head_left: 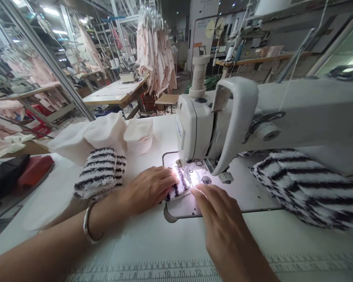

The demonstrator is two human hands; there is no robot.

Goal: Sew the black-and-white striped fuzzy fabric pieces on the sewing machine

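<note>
Under the sewing machine's lit needle area lies a small piece of fluffy black-and-white striped fabric (179, 188). My left hand (150, 188), a bangle at its wrist, is closed over the fabric's left side, fingers together. At the fabric's right edge, the thumb and fingertips of my right hand (219, 211) are pinched close to the needle; the exact grip is partly hidden. The white sewing machine (194, 125) stands just beyond both hands. Its metal plate (247, 196) extends to the right of the fabric.
Folded striped pieces (98, 172) sit at left before stacks of white padding (138, 135). A larger striped pile (308, 188) lies under the machine arm at right. A printed ruler (167, 272) runs along the front edge. Garments hang behind.
</note>
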